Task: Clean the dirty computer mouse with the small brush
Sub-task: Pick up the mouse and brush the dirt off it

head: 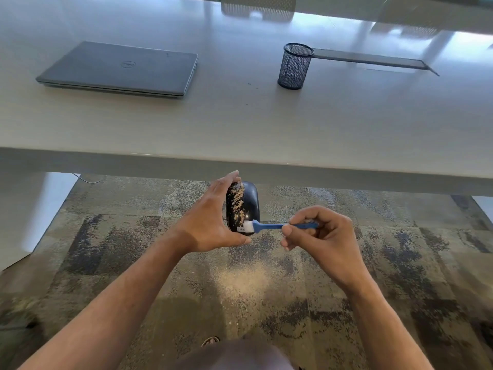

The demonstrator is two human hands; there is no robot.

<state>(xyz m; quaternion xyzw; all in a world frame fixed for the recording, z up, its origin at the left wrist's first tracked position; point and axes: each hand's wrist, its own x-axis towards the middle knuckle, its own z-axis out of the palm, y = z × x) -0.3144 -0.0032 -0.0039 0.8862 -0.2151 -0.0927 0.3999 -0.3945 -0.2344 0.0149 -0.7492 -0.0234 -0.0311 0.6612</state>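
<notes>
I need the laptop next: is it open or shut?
Shut: the grey laptop lies flat on the pale table, lid down, logo facing up.

Soft daylight from the far side glares off the table; wide-angle edges bend and blur

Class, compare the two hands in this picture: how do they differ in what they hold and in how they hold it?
The left hand grips the black mouse end to end, thumb below and fingers above; the right hand pinches the thin blue brush by its handle. The left hand's fingers are spread wide, the right hand's are curled tight. Both are held over the carpet, in front of the desk.
</notes>
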